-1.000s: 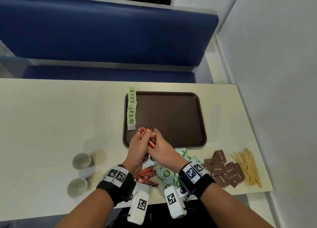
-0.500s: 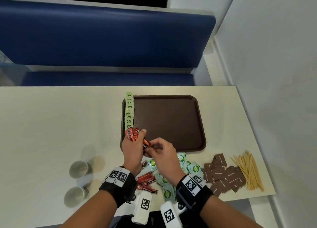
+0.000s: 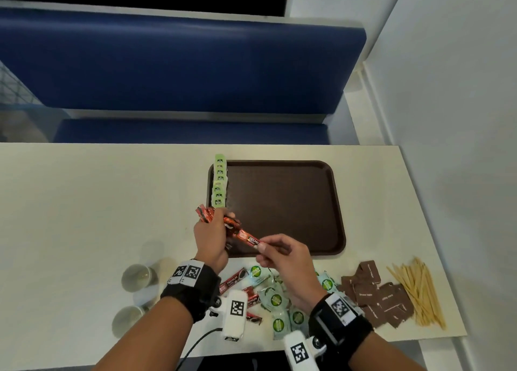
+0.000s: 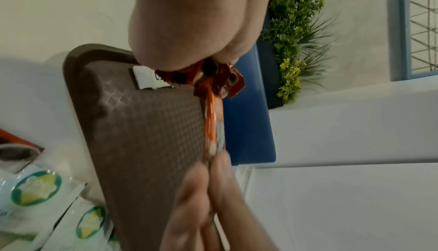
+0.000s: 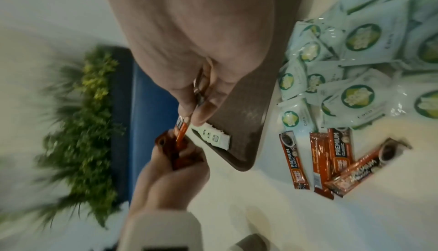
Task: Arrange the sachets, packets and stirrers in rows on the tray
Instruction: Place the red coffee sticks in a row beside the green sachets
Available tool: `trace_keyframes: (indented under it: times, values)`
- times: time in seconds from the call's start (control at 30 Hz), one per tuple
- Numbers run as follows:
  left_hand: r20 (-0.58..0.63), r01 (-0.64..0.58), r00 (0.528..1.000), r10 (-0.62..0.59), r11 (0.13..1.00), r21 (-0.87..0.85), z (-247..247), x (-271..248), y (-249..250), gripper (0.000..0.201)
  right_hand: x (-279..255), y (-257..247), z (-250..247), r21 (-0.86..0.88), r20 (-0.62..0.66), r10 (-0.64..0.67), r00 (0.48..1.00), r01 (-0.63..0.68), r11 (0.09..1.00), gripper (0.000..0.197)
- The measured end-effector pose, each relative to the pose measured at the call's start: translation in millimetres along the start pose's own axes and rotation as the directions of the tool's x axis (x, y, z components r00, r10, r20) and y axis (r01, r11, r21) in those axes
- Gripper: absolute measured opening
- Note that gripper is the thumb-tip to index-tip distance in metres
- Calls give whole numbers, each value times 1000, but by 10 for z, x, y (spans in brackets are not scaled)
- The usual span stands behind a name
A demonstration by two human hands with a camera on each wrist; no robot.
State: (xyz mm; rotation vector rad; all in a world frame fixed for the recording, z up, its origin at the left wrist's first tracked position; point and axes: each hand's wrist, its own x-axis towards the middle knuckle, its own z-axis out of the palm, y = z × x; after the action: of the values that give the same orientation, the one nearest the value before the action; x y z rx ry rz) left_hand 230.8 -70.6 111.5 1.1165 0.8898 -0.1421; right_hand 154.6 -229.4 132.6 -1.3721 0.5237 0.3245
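1. Tray (image 3: 282,203), brown and textured, is lying on the cream table (image 3: 84,203), with a row of green sachets (image 3: 219,181) running along its left edge, overlapping one another (the farthest one is poking past the far rim).
2. Left hand (image 3: 210,238) is hovering over the tray's near-left corner, its fingers wrapping round a bundle of red coffee sticks (image 3: 205,213) whose ends are sticking out above the fist.
3. Right hand (image 3: 285,254) is pinching the near end of a single coffee stick (image 3: 246,237) between thumb and fingertips; the stick's other end is sitting in the left hand's bundle, so it is spanning the gap between the two hands, above the tray's near edge.
4. Loose coffee sticks (image 5: 331,161) are lying on the table just beside the tray's near-left corner, some crossing each other.
5. Pale packets with green round labels (image 5: 360,94) are piling up on the table along the tray's near side, partly under the right wrist in the head view.
6. Brown sachets (image 3: 375,295) are lying in a loose heap to the right of those packets.
7. Wooden stirrers (image 3: 416,292) are fanning out at the table's near-right corner, just beside the brown heap.
8. Two paper cups (image 3: 138,278) are standing on the table left of the hands, well apart from the tray.
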Motion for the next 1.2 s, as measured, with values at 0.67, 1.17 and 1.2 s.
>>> trace_keyframes:
  times: [0.67,1.17,1.2]
  values:
    - [440,-215,897,-42,828,518,-82,-204,278,26,352,-163,-201,230,-53,139,989,-123,965,19]
    - [247,-97,969,-4,914,393,-81,-55,140,23,711,-238,-273,-59,-92,17,996,-22,998,15]
    - [222,-92,975,5,920,382,-94,-29,176,23,853,-236,-259,-69,-124,14,992,-23,997,15]
